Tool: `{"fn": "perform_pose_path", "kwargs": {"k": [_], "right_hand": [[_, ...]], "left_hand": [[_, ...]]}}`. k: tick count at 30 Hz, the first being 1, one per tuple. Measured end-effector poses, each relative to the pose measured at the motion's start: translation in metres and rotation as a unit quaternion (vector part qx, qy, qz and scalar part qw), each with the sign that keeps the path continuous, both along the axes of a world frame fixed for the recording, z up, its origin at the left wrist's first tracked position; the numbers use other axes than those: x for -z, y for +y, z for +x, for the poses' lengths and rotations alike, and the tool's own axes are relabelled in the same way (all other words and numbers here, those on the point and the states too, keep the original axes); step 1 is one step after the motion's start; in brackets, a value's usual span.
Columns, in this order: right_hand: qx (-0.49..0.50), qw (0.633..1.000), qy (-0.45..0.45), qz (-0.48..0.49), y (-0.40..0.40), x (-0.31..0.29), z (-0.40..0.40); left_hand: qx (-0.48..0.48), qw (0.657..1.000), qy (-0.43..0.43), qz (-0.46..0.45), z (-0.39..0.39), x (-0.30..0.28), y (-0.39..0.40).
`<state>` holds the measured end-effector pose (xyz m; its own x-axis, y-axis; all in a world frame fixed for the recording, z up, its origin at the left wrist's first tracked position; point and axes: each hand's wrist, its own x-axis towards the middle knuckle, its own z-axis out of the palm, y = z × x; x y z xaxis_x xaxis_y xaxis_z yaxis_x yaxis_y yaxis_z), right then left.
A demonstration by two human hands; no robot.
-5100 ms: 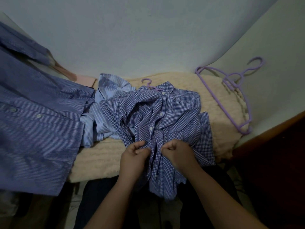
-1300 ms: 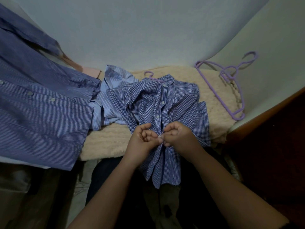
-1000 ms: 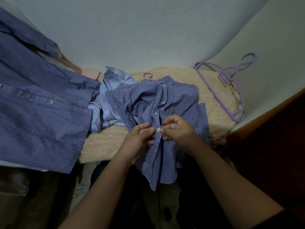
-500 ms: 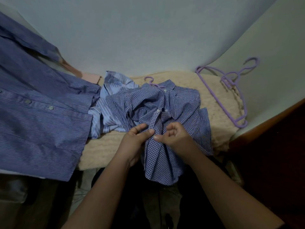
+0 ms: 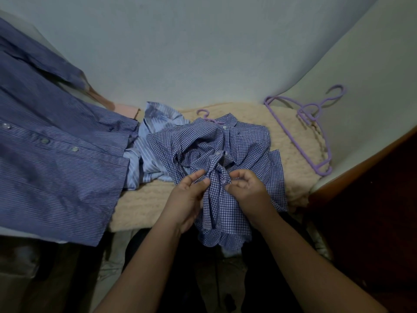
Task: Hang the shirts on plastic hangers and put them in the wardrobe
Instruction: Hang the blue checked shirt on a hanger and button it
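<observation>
1. One checked shirt point(image 5: 239, 152) is being worked on right now, bunched on the cream blanket point(image 5: 144, 204), with its lower part hanging over the near edge.
2. Its front placket is pinched by the left hand point(image 5: 188, 195) between thumb and fingers; the opposite edge is pinched by the right hand point(image 5: 247, 188), fingers curled. Both grips are closed on the cloth, just beside each other.
3. A purple hook point(image 5: 204, 115) is seen poking out by the collar, so a hanger is judged to be inside already; buttoning seems to be the step in hand.
4. Nothing is seen hung in a wardrobe yet, and no wardrobe can be made out. Most of the task is judged still ahead.
5. A light striped shirt point(image 5: 151, 159) lies crumpled to the left, partly under the checked one, without a hanger showing.
6. A dark striped shirt point(image 5: 56, 168) is spread across the left side.
7. Spare purple hangers point(image 5: 302, 132) are leaned against the wall on the right, well apart from the hands.
8. Crumpled folds around the placket are what stands in the way.
</observation>
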<state>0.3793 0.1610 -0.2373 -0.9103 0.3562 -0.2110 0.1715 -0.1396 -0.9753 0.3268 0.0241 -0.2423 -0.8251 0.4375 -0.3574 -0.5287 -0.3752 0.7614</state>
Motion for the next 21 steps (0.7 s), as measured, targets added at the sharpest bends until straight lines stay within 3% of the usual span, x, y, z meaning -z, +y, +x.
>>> {"fn": "perform_pose_path", "kwargs": {"k": [8, 13, 21], "right_hand": [[0.026, 0.999, 0.036, 0.001, 0.004, 0.001, 0.008], [0.009, 0.997, 0.029, -0.073, 0.005, -0.002, 0.009], [0.016, 0.997, 0.047, -0.056, 0.006, 0.0, 0.008]], "left_hand": [[0.006, 1.0, -0.002, 0.016, 0.009, -0.007, 0.003], [0.013, 0.999, 0.024, -0.02, 0.014, -0.008, 0.007], [-0.016, 0.999, 0.023, -0.042, 0.016, -0.008, 0.009]]}}
